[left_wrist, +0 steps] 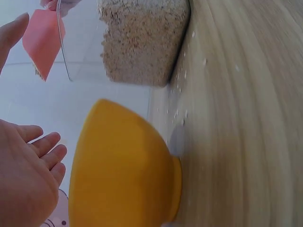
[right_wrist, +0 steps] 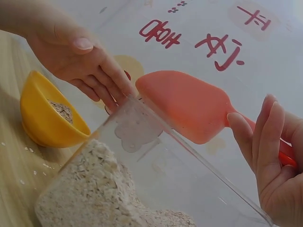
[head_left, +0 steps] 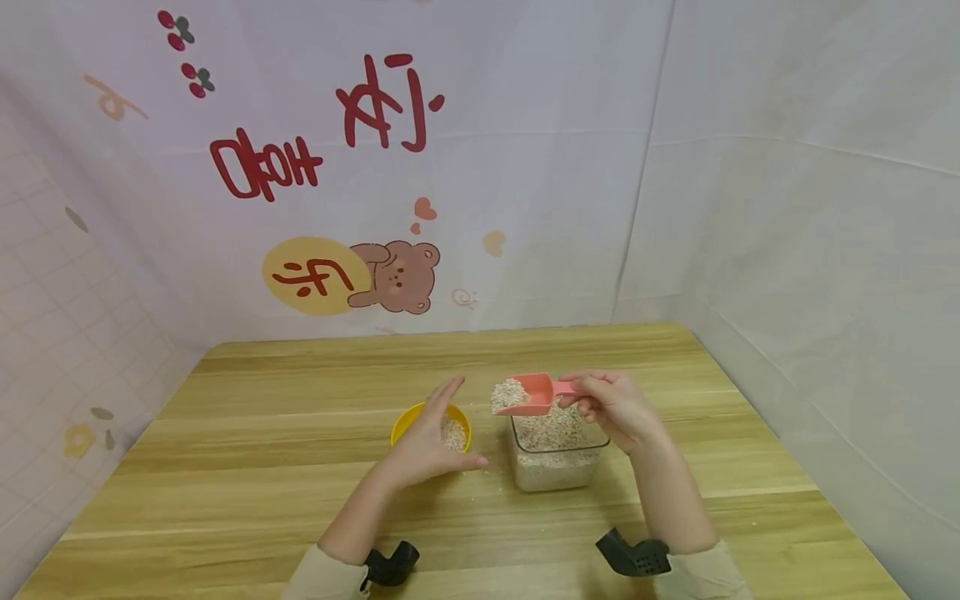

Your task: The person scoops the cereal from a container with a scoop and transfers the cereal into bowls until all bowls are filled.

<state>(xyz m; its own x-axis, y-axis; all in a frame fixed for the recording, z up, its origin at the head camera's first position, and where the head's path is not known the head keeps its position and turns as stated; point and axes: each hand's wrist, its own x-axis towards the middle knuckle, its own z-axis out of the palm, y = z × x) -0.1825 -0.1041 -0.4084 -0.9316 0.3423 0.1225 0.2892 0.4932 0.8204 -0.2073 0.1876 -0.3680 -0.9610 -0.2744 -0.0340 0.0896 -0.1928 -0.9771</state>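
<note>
My right hand (head_left: 611, 406) grips the handle of a pink scoop (head_left: 538, 389) heaped with oat flakes (head_left: 509, 395) toward its tip. The scoop is held level above a clear rectangular container (head_left: 557, 475) part filled with oats; the right wrist view shows the scoop (right_wrist: 184, 104) over its rim. My left hand (head_left: 429, 443) hovers above the yellow bowl (head_left: 405, 417), fingers straight and thumb spread, holding nothing. Some oats (right_wrist: 61, 111) lie in the bowl. In the left wrist view a gap shows between the left palm (left_wrist: 23, 175) and the bowl (left_wrist: 123, 165).
Loose flakes (left_wrist: 180, 116) are scattered on the wooden table (head_left: 262, 450) between bowl and container. A white printed cloth (head_left: 525, 167) hangs behind the table, and another white cloth (head_left: 810, 250) stands along the right side.
</note>
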